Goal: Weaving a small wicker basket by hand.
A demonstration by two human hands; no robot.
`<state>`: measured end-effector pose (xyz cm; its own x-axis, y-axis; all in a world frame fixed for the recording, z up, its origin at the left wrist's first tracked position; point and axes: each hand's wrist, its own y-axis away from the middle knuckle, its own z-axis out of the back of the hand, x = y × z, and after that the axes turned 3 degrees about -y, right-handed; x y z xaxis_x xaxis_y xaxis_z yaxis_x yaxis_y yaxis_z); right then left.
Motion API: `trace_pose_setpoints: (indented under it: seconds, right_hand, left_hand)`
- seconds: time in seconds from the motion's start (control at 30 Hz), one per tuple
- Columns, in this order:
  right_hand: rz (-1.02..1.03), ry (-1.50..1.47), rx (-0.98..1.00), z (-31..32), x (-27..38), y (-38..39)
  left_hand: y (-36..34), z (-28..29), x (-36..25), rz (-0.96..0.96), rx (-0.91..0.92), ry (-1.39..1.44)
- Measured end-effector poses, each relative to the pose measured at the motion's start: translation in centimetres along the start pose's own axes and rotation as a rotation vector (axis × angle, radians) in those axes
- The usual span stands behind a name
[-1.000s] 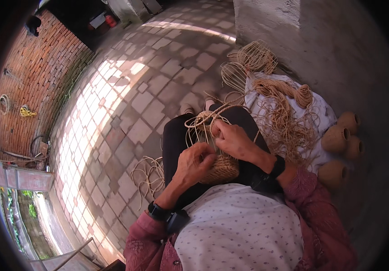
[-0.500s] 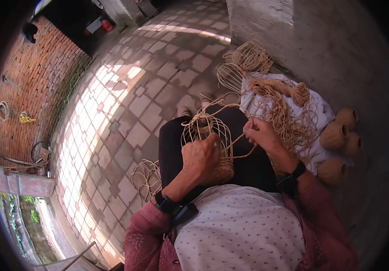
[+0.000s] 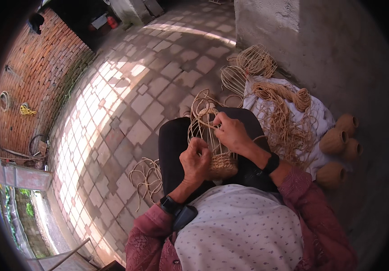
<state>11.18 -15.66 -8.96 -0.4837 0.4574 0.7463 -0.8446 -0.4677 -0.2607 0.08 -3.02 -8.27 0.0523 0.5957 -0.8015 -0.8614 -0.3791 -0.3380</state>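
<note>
A half-woven basket (image 3: 223,167) rests between my knees, its lower wall a dense tan weave and its bare ribs rising toward the feet. My left hand (image 3: 195,160) is closed at the near left side of the ribs; its fingertips are partly hidden. Over the right side of the ribs, my right hand (image 3: 233,134) pinches a tan cord by the upper part of the frame. A loop of this cord shows beyond the right wrist. Looser loops of cord (image 3: 202,100) stick up past the basket's far end.
At the right, a white cloth (image 3: 323,117) carries a tangled heap of tan cord (image 3: 284,128). Beside it stand several round tan pots (image 3: 333,141). Open rib frames (image 3: 256,61) lie by the grey wall (image 3: 266,22). More loose strands (image 3: 147,178) lie on the paving left of my leg.
My right hand has moved left and inward, from pulling the cord out at the right to the upper ribs. The left hand has shifted slightly down and left, uncovering more of the woven wall.
</note>
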Motion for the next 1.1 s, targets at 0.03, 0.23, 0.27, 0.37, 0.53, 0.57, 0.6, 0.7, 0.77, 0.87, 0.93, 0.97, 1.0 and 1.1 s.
trace_pose_setpoints:
  seconds: [0.03, 0.23, 0.27, 0.37, 0.53, 0.57, 0.6, 0.7, 0.77, 0.87, 0.93, 0.97, 1.0, 1.1]
  right_hand:
    - [-0.141, -0.248, 0.040, 0.4, 0.1, 0.6]
    - [-0.586, -1.380, 0.358, 4.5, 3.6, 3.6]
    - [-0.587, -1.378, 0.365, 4.8, 3.1, 3.9]
    - [-0.641, -1.200, 0.392, 6.1, 0.9, 5.3]
    - [-0.659, -1.195, 0.341, 7.7, -1.3, 5.7]
    - [-0.643, -1.124, 0.231, 9.6, -3.0, 5.7]
    - [-0.692, -1.026, 0.134, 11.7, -5.8, 5.7]
    - [-0.803, -0.806, -0.139, 19.1, -15.5, 8.9]
    - [-0.818, -0.625, -0.130, 20.4, -18.9, 10.2]
    - [-0.655, 0.014, -0.221, 19.3, -20.8, 11.0]
    - [-0.424, 0.347, -0.279, 17.6, -19.9, 9.7]
    - [-0.401, 0.235, -0.256, 16.3, -17.6, 8.4]
    - [-0.333, 0.156, -0.230, 15.0, -14.1, 6.9]
    - [0.060, 0.112, -0.198, 10.4, -7.8, 2.8]
  left_hand:
    - [0.4, 0.3, 0.3, 0.043, 0.000, 0.057]
    - [1.1, 1.3, 0.9, 0.169, 0.024, 0.078]
    - [1.1, 1.4, 0.9, 0.184, 0.046, 0.071]
    - [0.7, 1.6, 0.6, 0.166, 0.067, 0.048]
    - [0.6, 1.9, 0.8, 0.134, 0.102, 0.006]
    - [0.7, 2.0, 1.0, 0.115, 0.090, -0.003]
    - [0.8, 2.4, 0.9, 0.119, 0.083, -0.013]
    - [0.0, 2.9, -0.6, 0.160, 0.155, -0.053]
    - [-0.6, 2.7, -1.1, -0.071, 0.027, -0.141]
    - [-1.9, 2.7, -2.9, -0.163, 0.092, -0.085]
    - [-2.4, 2.5, -2.6, -0.215, 0.147, -0.101]
    - [-2.4, 2.6, -2.5, -0.251, 0.230, -0.134]
    - [-2.4, 2.6, -2.4, -0.285, 0.314, -0.167]
    - [-2.5, 1.6, -2.7, -0.255, 0.254, -0.208]
